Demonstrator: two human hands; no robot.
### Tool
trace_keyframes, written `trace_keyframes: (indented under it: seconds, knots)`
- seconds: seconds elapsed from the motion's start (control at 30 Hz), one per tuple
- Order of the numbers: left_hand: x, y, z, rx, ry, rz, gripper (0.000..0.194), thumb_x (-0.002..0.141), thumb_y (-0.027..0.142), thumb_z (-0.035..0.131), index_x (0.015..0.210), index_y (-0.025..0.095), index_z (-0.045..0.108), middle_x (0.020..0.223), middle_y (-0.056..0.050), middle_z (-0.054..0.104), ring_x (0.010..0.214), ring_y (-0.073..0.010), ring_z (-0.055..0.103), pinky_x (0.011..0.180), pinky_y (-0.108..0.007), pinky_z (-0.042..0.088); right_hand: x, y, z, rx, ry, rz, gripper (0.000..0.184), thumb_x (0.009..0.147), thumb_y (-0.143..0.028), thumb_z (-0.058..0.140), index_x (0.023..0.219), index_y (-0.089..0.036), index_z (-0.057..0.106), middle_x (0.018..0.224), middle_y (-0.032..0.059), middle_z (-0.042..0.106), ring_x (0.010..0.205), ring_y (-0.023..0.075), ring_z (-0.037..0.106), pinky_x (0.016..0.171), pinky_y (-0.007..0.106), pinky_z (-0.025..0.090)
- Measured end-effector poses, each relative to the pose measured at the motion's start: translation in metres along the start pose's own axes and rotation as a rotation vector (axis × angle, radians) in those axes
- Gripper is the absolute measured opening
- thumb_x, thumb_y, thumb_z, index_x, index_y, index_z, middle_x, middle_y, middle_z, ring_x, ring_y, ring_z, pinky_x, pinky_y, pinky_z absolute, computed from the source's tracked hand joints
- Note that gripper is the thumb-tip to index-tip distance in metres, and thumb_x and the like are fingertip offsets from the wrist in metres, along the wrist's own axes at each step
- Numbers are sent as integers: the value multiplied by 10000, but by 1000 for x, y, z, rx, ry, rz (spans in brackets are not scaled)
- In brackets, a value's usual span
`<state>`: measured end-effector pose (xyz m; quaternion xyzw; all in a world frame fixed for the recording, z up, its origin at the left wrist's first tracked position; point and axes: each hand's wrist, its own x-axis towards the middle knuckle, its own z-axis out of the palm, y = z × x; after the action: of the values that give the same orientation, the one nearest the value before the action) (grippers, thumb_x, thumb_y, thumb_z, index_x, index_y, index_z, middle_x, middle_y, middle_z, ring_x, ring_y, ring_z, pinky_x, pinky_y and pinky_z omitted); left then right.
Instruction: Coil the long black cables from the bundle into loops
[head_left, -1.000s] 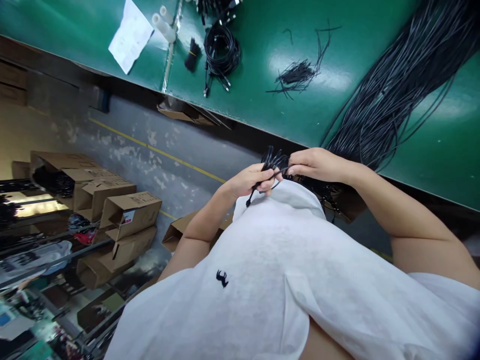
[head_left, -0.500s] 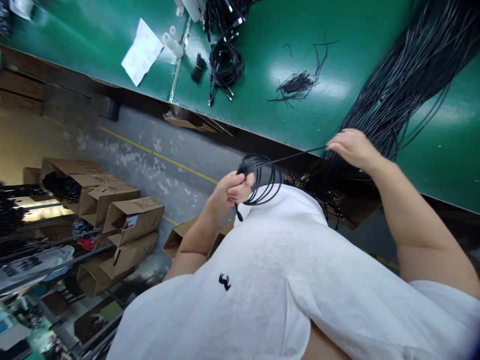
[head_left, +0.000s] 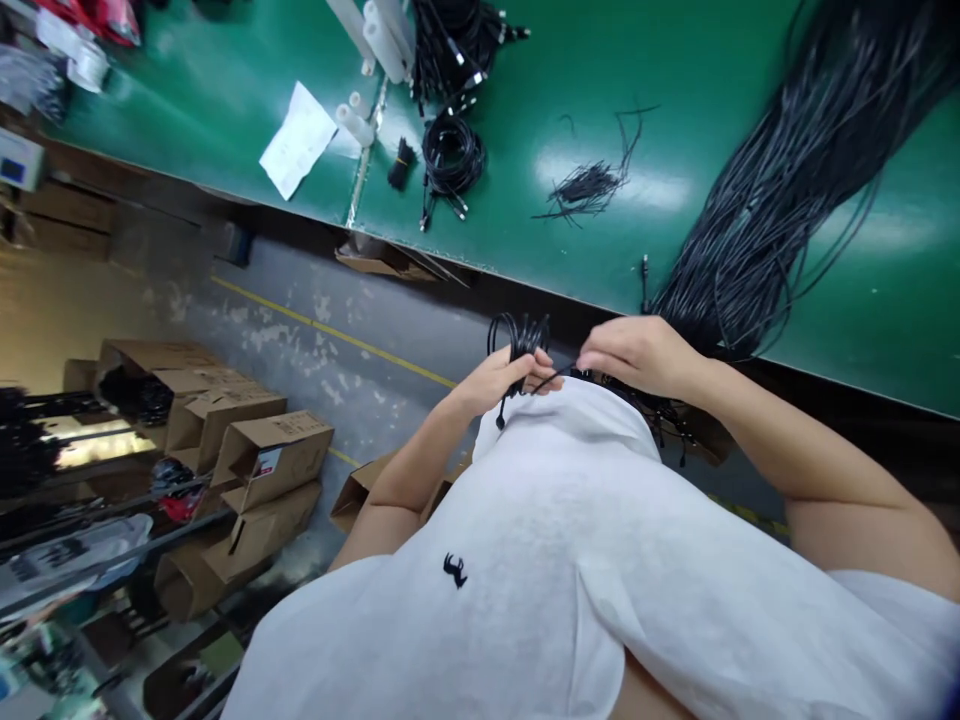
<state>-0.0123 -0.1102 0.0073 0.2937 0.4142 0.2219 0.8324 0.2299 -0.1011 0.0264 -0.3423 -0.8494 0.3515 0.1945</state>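
My left hand (head_left: 514, 378) is closed around a coiled black cable (head_left: 523, 335), held in front of my body just off the bench edge. A connector end of the cable dangles below that hand. Close on its right, my right hand (head_left: 634, 352) pinches the free run of the same cable, which stretches between both hands. Beyond the right hand, a thick bundle of loose black cables (head_left: 757, 220) lies on the green bench (head_left: 555, 60) and hangs over its edge.
On the bench are thin black ties (head_left: 589, 185), a finished cable coil (head_left: 452, 155), a small tied black bundle (head_left: 401, 163), white rolls (head_left: 384, 45) and a paper sheet (head_left: 298, 140). Cardboard boxes (head_left: 277, 450) stand on the floor to the left; more cables hang beneath the bench edge.
My right hand has come left and down, close to my left hand, shortening the cable run between them. My left hand has shifted right and turned with the coil.
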Motion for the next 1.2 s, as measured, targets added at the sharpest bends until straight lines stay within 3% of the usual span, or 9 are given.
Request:
trace_keyframes:
  seconds: [0.17, 0.3, 0.47, 0.53, 0.63, 0.73, 0.83, 1.0, 1.2]
  knots:
    - [-18, 4, 6, -36, -192, -36, 394, 789, 476, 752, 900, 110, 659, 481, 23, 555, 385, -82, 498, 421, -190, 397, 17, 49, -10, 98, 60, 201, 479, 966, -545, 405, 810, -179, 673, 803, 53, 696, 750, 162, 613, 699, 261, 410]
    - [-38, 24, -8, -304, 76, 218, 320, 946, 450, 547, 862, 164, 664, 385, 125, 186, 271, -26, 118, 312, -170, 165, -27, 122, 1, 120, 91, 375, 523, 939, -568, 344, 769, -186, 657, 811, 56, 704, 753, 172, 631, 718, 278, 450]
    - [-59, 39, -25, -437, 363, 478, 340, 1024, 428, 386, 1102, 225, 647, 407, 120, 201, 284, -43, 104, 312, -186, 132, -101, 182, 27, -109, -23, 506, 535, 941, -556, 286, 709, -206, 617, 803, 77, 714, 765, 205, 657, 705, 310, 463]
    - [-58, 39, -28, -400, 360, 466, 306, 1014, 396, 429, 1136, 212, 641, 416, 122, 254, 283, -35, 155, 319, -171, 158, -111, 170, 38, -226, -82, 490, 529, 966, -524, 279, 719, -201, 616, 788, 86, 711, 719, 206, 648, 646, 306, 432]
    - [-44, 34, -30, -230, 344, 393, 253, 943, 348, 580, 1107, 169, 652, 477, 100, 447, 334, -23, 360, 370, -140, 281, -97, 114, 46, -333, -173, 317, 527, 992, -516, 308, 705, -191, 608, 722, 73, 681, 632, 178, 608, 566, 276, 342]
    - [-23, 23, -26, -9, 293, 272, 317, 841, 382, 714, 1031, 136, 649, 714, -12, 689, 566, -88, 636, 529, -174, 466, -56, 45, 41, -218, -233, 21, 494, 1026, -475, 312, 786, -188, 635, 747, 49, 662, 637, 135, 587, 556, 255, 299]
    - [-8, 9, -13, 135, 155, 142, 328, 836, 419, 711, 992, 139, 641, 840, -64, 733, 729, -138, 699, 671, -232, 531, -7, 2, 26, -159, -219, -112, 464, 1041, -444, 304, 878, -172, 644, 797, 54, 654, 651, 127, 565, 555, 258, 275]
    - [-7, 3, 3, 141, -57, 22, 388, 816, 478, 715, 868, 97, 663, 648, -48, 667, 496, -99, 581, 503, -215, 454, 38, 2, 6, -248, -177, 43, 431, 1007, -476, 406, 806, -169, 632, 833, 62, 647, 704, 141, 549, 561, 261, 235]
    - [-12, 11, 5, -77, -82, -59, 370, 758, 419, 775, 890, 86, 686, 491, 44, 501, 357, -42, 375, 385, -182, 316, 34, 27, 4, -223, -9, -44, 433, 1019, -462, 361, 925, -181, 677, 861, 88, 631, 804, 191, 548, 780, 329, 369]
